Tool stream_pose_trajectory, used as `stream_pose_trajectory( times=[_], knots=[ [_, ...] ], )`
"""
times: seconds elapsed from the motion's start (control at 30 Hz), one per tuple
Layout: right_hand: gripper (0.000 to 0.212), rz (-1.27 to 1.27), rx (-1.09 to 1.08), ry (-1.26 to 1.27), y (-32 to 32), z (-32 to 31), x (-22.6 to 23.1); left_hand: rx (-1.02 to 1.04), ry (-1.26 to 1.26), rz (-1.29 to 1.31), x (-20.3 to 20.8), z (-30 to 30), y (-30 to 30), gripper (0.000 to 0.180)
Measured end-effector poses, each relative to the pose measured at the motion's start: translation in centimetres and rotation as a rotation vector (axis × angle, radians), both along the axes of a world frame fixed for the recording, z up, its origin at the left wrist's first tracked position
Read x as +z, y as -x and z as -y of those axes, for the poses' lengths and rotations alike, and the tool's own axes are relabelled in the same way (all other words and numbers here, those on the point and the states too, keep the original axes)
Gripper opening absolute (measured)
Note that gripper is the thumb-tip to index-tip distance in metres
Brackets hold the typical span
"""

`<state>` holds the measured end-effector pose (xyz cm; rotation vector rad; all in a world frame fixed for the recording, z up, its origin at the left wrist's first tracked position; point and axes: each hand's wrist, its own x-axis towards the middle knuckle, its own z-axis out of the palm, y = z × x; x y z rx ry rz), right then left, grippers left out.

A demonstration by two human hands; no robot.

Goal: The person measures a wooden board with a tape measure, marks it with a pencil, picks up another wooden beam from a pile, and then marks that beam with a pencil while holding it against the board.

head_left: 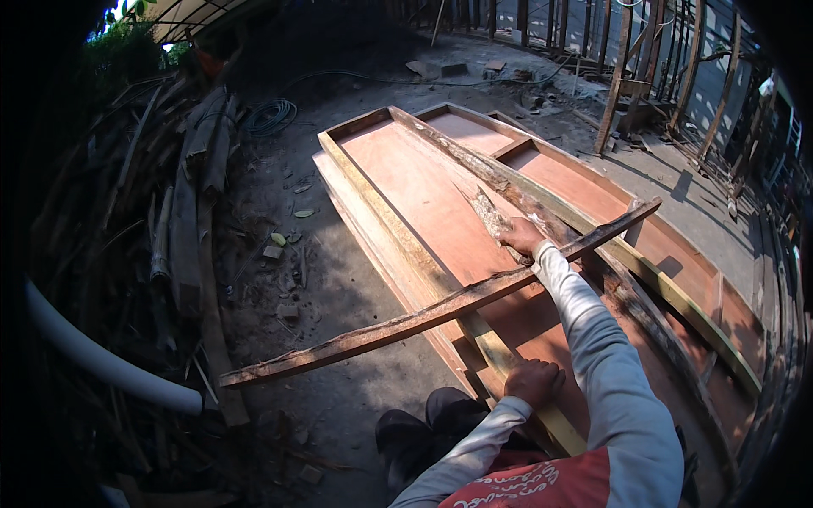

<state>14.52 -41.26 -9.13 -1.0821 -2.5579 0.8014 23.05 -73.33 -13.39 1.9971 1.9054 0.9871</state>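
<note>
Above a timber-framed reddish plywood panel [394, 173], the right hand [523, 238] grips a splintered, grey-brown wood strip [489, 213], the fisted left hand [533, 383] leaning on a yellowish wooden rail [487, 339], apparently for balance.

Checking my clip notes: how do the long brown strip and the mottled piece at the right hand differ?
The brown strip is long; the mottled piece is far shorter. The strip crosses the frame; the piece lies more lengthwise, at the right hand. Both look rough.
</note>
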Motion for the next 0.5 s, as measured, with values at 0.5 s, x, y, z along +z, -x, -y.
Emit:
stream_pose_trajectory(
  times=[0.5],
  knots=[
    [0.048,-0.280,1.268,0.241,-0.3,31.8,13.0,0.050,0.157,-0.069,0.7,-1.2,-0.7,0.034]
  ],
)
